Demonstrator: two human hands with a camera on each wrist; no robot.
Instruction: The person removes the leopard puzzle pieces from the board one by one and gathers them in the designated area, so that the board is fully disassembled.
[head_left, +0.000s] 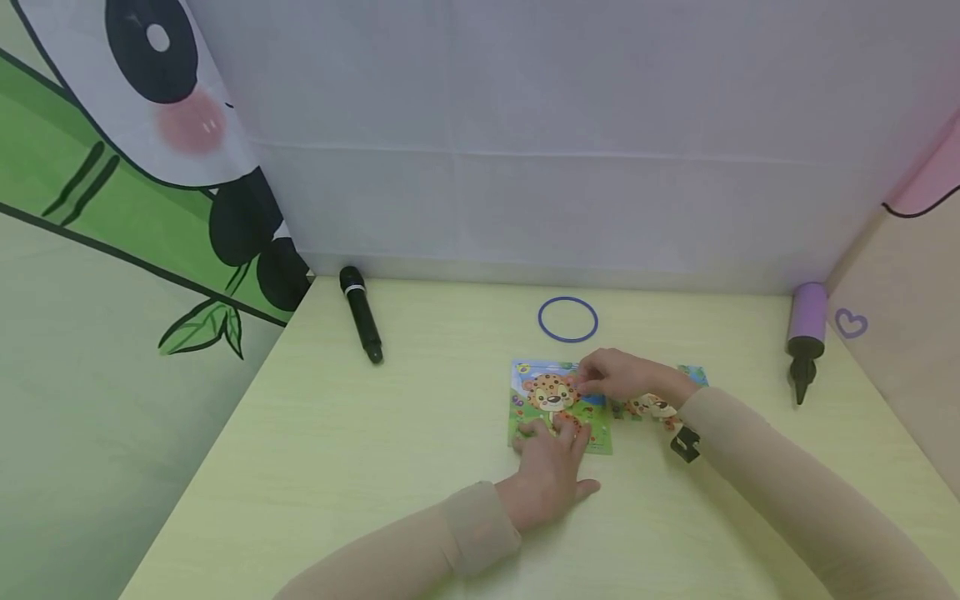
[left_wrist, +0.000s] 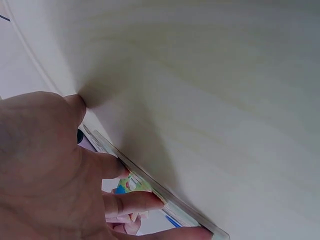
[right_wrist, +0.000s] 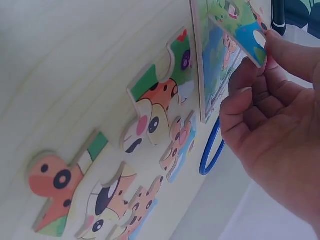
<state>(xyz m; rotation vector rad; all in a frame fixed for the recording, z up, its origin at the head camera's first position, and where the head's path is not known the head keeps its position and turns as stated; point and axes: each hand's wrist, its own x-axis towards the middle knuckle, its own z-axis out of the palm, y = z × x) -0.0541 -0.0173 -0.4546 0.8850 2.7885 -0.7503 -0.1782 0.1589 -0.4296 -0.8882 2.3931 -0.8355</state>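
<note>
A square jigsaw puzzle board [head_left: 600, 442] with a cartoon leopard picture lies on the table. My left hand [head_left: 546, 479] rests on its near edge, fingers spread and thumb out to the side; in the left wrist view its fingertips touch the edge of the board. Over the board's right part, my right hand [head_left: 618, 375] pinches a puzzle piece [right_wrist: 250, 37] between thumb and fingers. That piece is tilted above the board, its green and blue printed face showing in the right wrist view. Several loose puzzle pieces [right_wrist: 160, 110] with leopard parts lie right of the board, partly hidden by my right arm in the head view.
Behind the board lies a blue ring [head_left: 542, 327]. A black microphone [head_left: 363, 321] lies at the back left, and a purple hand pump [head_left: 808, 317] with a black nozzle at the back right. Printed cloth walls [head_left: 480, 208] stand along the table's back and sides.
</note>
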